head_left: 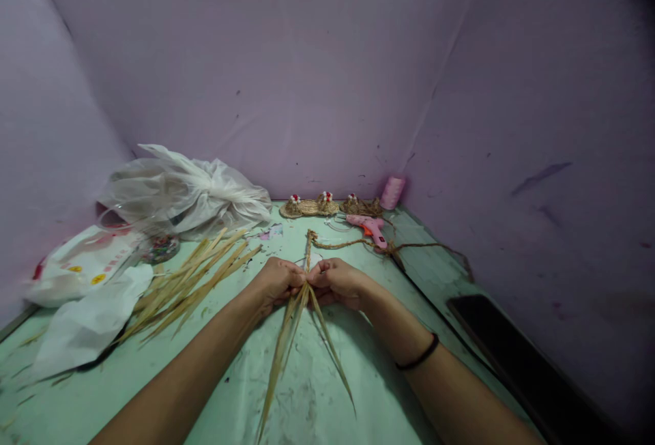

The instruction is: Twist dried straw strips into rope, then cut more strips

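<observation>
In the middle of the table, my left hand [280, 281] and my right hand [338, 282] meet with their fingertips pinched on a braid of dried straw strips [308, 254]. The braided part runs upward from the fingers to a knotted end. Below the hands, loose strips [280, 370] fan out toward the table's near edge, a couple to the left and one to the right. A brown cord [342, 245] reaches from the knotted end toward the right. A dark band circles my right wrist.
Straw strips [192, 284] lie at left beside white plastic bags [205, 192]. Beaded woven pieces [312, 207], a pink glue gun [371, 226] and a pink thread spool [393, 192] stand near the back wall. A dark long object [512, 356] lies right.
</observation>
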Available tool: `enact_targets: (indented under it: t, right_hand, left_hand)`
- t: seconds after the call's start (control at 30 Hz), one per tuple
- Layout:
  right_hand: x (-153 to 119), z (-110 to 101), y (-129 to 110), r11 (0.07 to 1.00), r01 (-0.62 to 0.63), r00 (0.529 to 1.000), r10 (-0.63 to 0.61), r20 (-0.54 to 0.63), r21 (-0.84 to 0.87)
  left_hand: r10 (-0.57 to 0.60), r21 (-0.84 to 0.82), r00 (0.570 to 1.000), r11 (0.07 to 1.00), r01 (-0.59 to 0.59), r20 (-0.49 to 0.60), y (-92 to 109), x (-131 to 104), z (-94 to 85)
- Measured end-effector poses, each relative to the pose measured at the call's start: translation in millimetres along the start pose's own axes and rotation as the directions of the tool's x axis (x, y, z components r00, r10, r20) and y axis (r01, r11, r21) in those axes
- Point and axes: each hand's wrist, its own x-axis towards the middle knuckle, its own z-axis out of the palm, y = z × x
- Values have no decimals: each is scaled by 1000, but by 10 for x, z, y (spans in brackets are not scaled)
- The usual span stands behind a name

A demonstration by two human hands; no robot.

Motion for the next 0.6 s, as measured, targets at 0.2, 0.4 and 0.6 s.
enact_targets:
  t: [0.2, 0.4, 0.6]
  right_hand:
    - [-10, 3, -32, 998, -56, 998, 56, 22, -7]
    - [39, -54, 20, 968, -50, 997, 33, -70, -246]
    - [46, -34, 73, 963, 68, 991, -96, -97, -262]
  left_hand:
    - [5, 26, 1000, 1000, -6, 26, -3, -11, -5]
    - [59, 145, 995, 987, -70, 77, 21, -27, 11]
    - [26, 488, 1000, 873, -29, 12, 153, -59, -58]
